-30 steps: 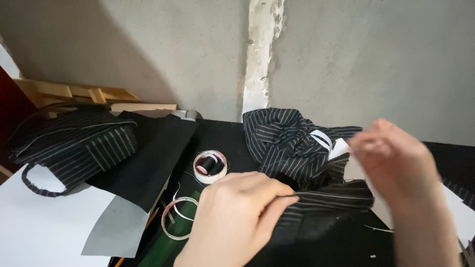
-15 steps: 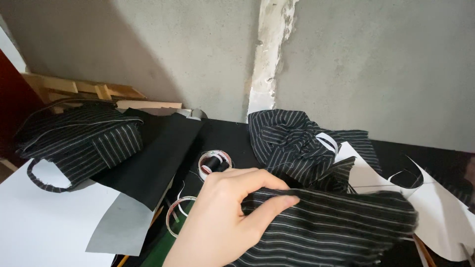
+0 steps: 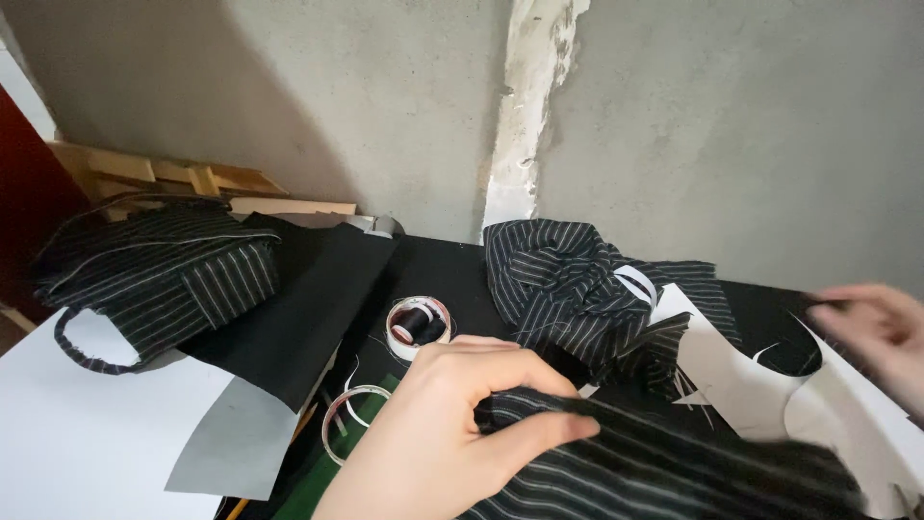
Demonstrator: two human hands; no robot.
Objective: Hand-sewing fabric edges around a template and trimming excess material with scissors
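Note:
My left hand [image 3: 452, 424] pinches the near edge of a dark pinstriped fabric piece [image 3: 674, 467] that lies stretched across the lower right. My right hand [image 3: 881, 332], blurred at the right edge, touches a black cloth edge by the white paper pattern pieces [image 3: 741, 371]; its grip is unclear. A crumpled heap of the same pinstriped fabric [image 3: 568, 284] sits behind my left hand.
A striped handbag [image 3: 159, 274] rests at the left on black cloth [image 3: 298, 308] and white and grey sheets [image 3: 96, 443]. A tape roll holding a black thread spool [image 3: 417, 325] and a clear tape ring [image 3: 346, 424] lie near my left hand. Wooden pieces [image 3: 183, 178] lean against the concrete wall.
My right hand has swung out to the right edge. The striped piece under my left hand is now spread out flat toward the right. The view has shifted slightly.

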